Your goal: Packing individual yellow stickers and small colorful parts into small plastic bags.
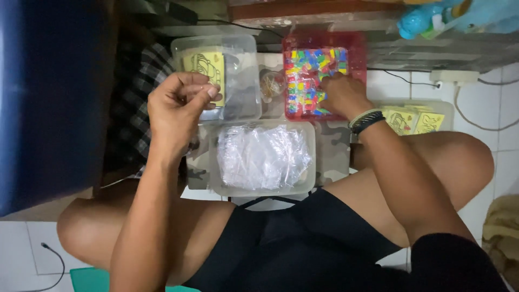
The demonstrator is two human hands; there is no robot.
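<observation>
My left hand (175, 108) hovers raised over the clear plastic box (240, 59) with yellow printed cards (208, 67); its fingers are pinched together, perhaps on something small that I cannot make out. My right hand (341, 94), with braided bands on the wrist, reaches into the red tray (354, 46) full of several small colourful pieces (305, 73), fingers down among them. Whether it holds one is hidden.
A clear tub (216, 184) with crinkled transparent bags sits on a camouflage cloth (330, 151) before my crossed legs. A small clear cup (270, 84) stands between the boxes. More yellow cards (413, 121) lie in a box at right. A dark blue surface (48, 97) is at left.
</observation>
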